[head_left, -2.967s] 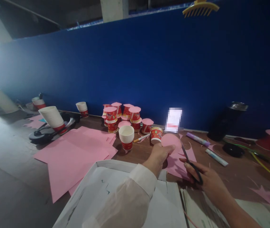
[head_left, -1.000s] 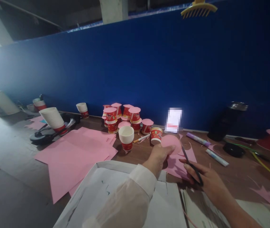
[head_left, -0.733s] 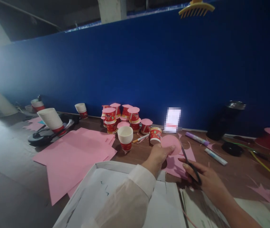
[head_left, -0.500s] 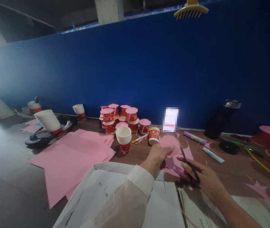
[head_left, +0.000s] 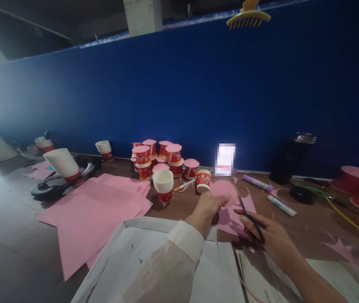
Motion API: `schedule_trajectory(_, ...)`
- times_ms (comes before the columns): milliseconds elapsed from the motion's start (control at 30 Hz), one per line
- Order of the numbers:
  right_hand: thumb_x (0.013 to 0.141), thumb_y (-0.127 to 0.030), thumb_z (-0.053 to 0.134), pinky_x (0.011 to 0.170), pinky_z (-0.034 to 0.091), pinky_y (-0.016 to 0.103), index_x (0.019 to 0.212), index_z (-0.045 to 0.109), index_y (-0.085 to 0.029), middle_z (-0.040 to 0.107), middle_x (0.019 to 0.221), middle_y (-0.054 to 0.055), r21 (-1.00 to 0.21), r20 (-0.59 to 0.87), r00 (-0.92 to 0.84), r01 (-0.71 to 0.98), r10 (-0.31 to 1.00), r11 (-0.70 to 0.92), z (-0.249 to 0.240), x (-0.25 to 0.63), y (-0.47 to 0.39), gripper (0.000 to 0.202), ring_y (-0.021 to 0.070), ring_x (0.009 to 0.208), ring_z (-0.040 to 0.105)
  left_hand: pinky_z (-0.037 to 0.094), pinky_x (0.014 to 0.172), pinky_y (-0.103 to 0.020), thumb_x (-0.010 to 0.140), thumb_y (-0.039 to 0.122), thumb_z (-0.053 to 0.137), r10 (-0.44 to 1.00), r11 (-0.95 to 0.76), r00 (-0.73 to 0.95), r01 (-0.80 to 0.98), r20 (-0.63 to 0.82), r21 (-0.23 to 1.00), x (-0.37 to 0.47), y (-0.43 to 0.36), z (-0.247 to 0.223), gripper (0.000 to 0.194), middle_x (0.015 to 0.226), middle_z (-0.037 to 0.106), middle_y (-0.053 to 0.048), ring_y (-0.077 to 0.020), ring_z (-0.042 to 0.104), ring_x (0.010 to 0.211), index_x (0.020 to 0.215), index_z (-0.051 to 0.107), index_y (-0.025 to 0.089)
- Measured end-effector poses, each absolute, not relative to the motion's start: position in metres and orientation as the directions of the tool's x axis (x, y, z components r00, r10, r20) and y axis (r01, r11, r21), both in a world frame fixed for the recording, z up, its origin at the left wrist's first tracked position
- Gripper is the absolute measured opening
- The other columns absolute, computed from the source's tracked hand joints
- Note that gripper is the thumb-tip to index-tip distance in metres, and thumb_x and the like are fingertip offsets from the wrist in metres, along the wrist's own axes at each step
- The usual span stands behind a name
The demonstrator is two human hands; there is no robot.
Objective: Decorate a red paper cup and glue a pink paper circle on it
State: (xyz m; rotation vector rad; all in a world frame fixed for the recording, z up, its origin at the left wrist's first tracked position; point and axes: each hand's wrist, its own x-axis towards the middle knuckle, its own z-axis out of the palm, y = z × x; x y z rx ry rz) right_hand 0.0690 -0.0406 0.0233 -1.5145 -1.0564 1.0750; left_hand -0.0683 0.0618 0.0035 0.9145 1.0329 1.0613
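Observation:
My left hand (head_left: 209, 208) pinches a round pink paper disc (head_left: 225, 192), its thumb lying on top. Black-handled scissors (head_left: 251, 221) are in my right hand (head_left: 266, 233), with the blades beside the disc's right edge. Under both hands lies a pink paper sheet (head_left: 234, 221) with cut edges. Just beyond my left hand a red patterned paper cup (head_left: 203, 180) stands upside down. A stack of white and red paper cups (head_left: 163, 185) stands upright to the left.
Several red cups topped with pink discs (head_left: 158, 156) are grouped by the blue partition (head_left: 167, 92). Large pink sheets (head_left: 97, 210) spread at left, near a white box lid (head_left: 154, 252). A lit, blurred phone (head_left: 224, 160), markers (head_left: 257, 184) and a black bottle (head_left: 293, 158) stand or lie behind.
The whole view has shifted slightly, so things sit a little further left. Both hands keep nearly the same pose, with the disc and scissors still held.

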Motion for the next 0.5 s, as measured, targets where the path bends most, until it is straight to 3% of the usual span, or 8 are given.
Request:
schedule_trajectory(233,0.063,-0.063,0.080,0.045,0.030,0.026,0.109,0.077,-0.010,0.050,0.049,-0.002,-0.976,-0.169,0.231,0.095,0.958,-0.195,0.0233,0.0684,-0.0402,0.070,0.0111,0.045,0.043,0.041,0.066,-0.029,0.059,0.036,0.091,0.954,0.267,0.217,-0.300,-0.208,0.916,-0.0687,0.0613,0.0032,0.036,0.068,0.062,-0.002,-0.0135,0.052,0.063,0.076,0.069,0.013)
schedule_trajectory(500,0.066,-0.061,0.079,0.045,0.029,0.024,0.112,0.075,-0.009,0.049,0.050,-0.003,-0.984,-0.152,0.272,0.049,0.950,-0.171,0.0209,0.0653,-0.0418,0.070,0.0103,0.045,0.042,0.040,0.063,-0.027,0.059,0.033,0.092,0.952,0.283,0.214,-0.338,-0.220,0.897,-0.0668,0.0631,0.0007,0.037,0.064,0.059,0.001,-0.0110,0.050,0.059,0.076,0.066,0.013)
